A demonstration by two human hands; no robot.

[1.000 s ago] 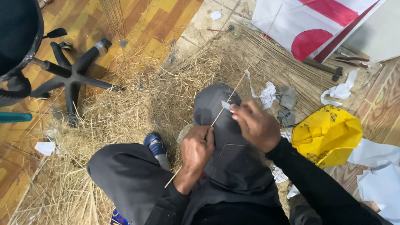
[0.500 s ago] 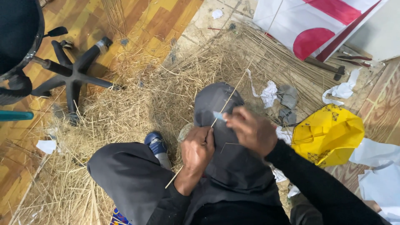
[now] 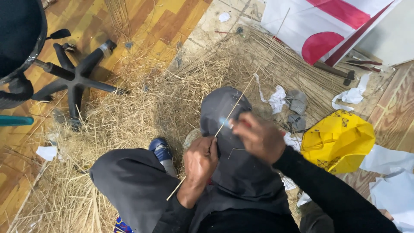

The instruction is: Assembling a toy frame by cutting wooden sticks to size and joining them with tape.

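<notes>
I sit on the floor with dark-trousered knees drawn up. My left hand [image 3: 200, 162] is closed around a long thin pale reed [image 3: 252, 75] that slants from my lap up to the far right. My right hand [image 3: 258, 138] grips a small tool [image 3: 227, 123] with a pale blade and a red handle, its tip against the reed just above my left hand. The blade is blurred.
Loose straw [image 3: 129, 116] covers the floor around me. A black swivel-chair base [image 3: 77, 77] stands at the left, a yellow bag [image 3: 338, 140] at the right, and a white and red board [image 3: 327, 26] at the back right. Paper scraps [image 3: 276, 97] and a blue shoe [image 3: 160, 150] lie nearby.
My right hand and the blade have slid a little down the reed toward my left hand. The left hand has kept its grip in place.
</notes>
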